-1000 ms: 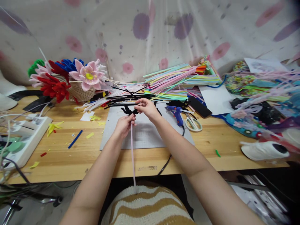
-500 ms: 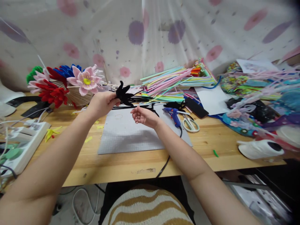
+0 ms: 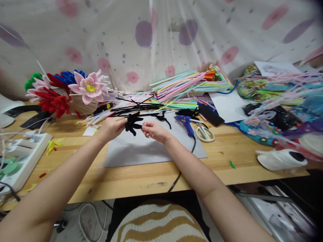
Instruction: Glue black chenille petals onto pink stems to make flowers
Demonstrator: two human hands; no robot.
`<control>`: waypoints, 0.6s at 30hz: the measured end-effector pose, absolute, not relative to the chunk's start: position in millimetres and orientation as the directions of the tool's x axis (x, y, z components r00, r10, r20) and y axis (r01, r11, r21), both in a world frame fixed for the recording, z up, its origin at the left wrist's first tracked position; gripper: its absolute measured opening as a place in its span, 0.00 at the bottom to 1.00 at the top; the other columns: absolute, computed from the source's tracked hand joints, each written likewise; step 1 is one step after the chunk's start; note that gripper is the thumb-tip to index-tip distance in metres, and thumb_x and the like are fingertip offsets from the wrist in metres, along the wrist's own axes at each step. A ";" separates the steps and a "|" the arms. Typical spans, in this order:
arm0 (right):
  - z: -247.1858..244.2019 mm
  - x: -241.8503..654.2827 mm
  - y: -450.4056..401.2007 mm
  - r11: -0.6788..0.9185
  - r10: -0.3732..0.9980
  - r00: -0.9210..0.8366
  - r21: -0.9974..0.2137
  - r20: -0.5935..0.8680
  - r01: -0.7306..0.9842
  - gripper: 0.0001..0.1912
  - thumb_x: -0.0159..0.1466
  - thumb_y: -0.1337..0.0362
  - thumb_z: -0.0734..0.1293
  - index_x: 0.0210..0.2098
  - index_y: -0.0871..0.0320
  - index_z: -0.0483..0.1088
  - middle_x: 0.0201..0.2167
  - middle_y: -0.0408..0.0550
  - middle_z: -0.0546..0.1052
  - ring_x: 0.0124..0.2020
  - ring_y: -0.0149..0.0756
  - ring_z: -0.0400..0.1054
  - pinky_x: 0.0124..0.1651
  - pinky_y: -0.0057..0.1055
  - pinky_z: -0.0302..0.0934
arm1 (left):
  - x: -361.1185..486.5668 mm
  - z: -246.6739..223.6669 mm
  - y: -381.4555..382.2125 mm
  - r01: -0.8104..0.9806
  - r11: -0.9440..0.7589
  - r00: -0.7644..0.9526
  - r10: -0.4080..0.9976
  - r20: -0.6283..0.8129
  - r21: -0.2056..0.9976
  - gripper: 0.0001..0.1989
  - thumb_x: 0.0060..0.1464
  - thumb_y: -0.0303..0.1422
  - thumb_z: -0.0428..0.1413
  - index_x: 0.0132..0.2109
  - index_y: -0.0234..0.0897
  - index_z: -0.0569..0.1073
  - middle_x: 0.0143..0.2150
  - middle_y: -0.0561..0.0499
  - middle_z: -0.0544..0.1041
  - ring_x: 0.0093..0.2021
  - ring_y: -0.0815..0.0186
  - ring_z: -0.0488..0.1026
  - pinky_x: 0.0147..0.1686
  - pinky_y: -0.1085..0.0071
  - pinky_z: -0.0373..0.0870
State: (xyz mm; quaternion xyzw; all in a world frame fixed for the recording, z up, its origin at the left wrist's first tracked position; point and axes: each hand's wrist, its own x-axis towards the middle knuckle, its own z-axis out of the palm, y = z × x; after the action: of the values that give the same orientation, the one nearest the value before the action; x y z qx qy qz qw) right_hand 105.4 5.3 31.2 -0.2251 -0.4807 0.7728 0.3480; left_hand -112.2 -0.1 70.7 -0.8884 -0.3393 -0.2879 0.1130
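A black fuzzy flower (image 3: pixel 132 123) made of pipe cleaners is held above the grey mat (image 3: pixel 141 151). My left hand (image 3: pixel 113 128) is closed on its left side. From the right, my right hand (image 3: pixel 154 130) pinches the tip of one petal between thumb and fingers. Behind the hands lie several loose black pipe cleaners (image 3: pixel 136 108). A small bent black piece (image 3: pixel 164 118) rests at the mat's back edge. To the right of my right hand is a blue glue gun (image 3: pixel 186 123), with white-handled scissors (image 3: pixel 205 133) beside it.
Fuzzy flowers in pink, red and blue (image 3: pixel 88 88) stand at the back left. Bundles of pastel pipe cleaners (image 3: pixel 181 85) lie behind the mat. A power strip (image 3: pixel 32 151) is at the left, a black phone (image 3: pixel 211 115) and a white spool (image 3: pixel 281 159) at the right.
My left hand has brought the black flower down and turned its petals to the right. My right hand has closed its fingers onto a petal tip.
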 end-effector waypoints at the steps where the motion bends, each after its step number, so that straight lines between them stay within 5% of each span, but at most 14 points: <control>1: 29.9 105.1 5.0 -0.287 0.757 -0.653 -0.899 -0.001 -0.331 0.19 0.46 0.56 0.73 0.22 0.60 0.61 0.15 0.37 0.66 0.16 0.20 0.56 0.19 0.20 0.47 | -112.5 68.1 -0.8 0.663 -0.748 0.617 0.531 0.581 -0.021 0.14 0.50 0.24 0.47 0.39 0.36 0.75 0.30 0.48 0.77 0.28 0.68 0.73 0.27 0.75 0.66; 9: 17.7 101.6 -1.9 -0.285 0.756 -0.651 -0.863 0.066 -0.418 0.23 0.41 0.54 0.74 0.20 0.59 0.58 0.13 0.36 0.65 0.15 0.20 0.53 0.19 0.22 0.41 | -106.1 51.2 -8.0 0.667 -0.745 0.612 0.532 0.585 -0.021 0.14 0.50 0.25 0.45 0.38 0.36 0.74 0.29 0.47 0.77 0.27 0.68 0.73 0.27 0.74 0.67; 18: 9.5 104.4 -2.1 -0.261 0.749 -0.660 -0.885 0.065 -0.384 0.21 0.43 0.54 0.73 0.20 0.59 0.59 0.13 0.36 0.64 0.14 0.19 0.51 0.19 0.21 0.43 | -104.4 43.1 -15.6 0.670 -0.726 0.549 0.624 0.555 0.154 0.14 0.47 0.24 0.46 0.37 0.37 0.74 0.31 0.46 0.78 0.30 0.66 0.74 0.30 0.73 0.68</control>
State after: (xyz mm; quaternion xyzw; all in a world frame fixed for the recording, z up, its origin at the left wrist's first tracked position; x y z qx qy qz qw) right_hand 104.4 -2.1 9.5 -0.1882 -0.4842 0.7716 0.3672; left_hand -104.4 -15.6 43.1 -0.8793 -0.3680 -0.3000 0.0379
